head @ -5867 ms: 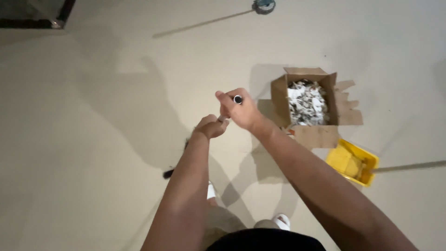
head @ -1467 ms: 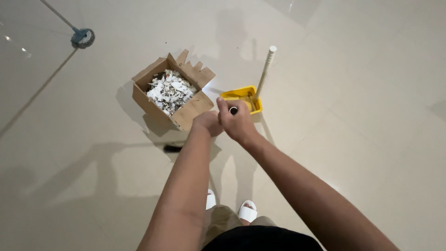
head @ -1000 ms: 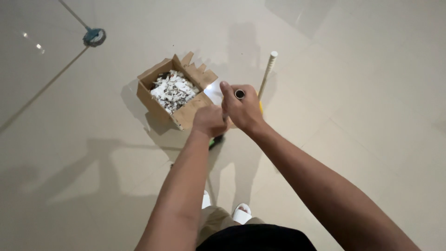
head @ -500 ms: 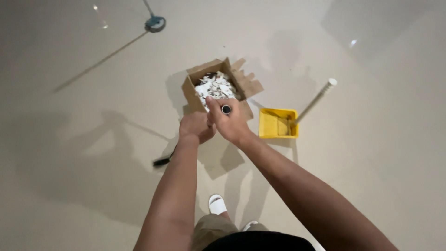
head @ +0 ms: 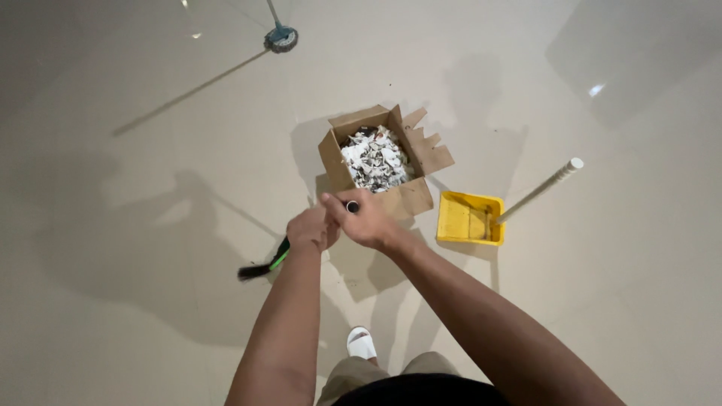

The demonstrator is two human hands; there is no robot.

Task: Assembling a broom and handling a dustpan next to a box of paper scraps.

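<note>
Both hands grip a broom handle [head: 352, 206]: right hand [head: 366, 222] wraps the top end, left hand [head: 313, 228] closes just below. Broom head [head: 259, 267] rests on the floor [head: 135, 225], near left. Cardboard box [head: 406, 199] of scraps just beyond the hands. Yellow dustpan [head: 469, 218] right of box.

Bare forearms, khaki trousers [head: 353, 376], white slipper [head: 362, 343]

Glossy tile, matt cardboard, bright plastic

The floor [head: 150, 316] is smooth, glossy tile; the box [head: 410, 199] at centre is matt brown cardboard holding paper scraps [head: 374, 159]; the yellow dustpan [head: 470, 218] looks like smooth plastic.
</note>
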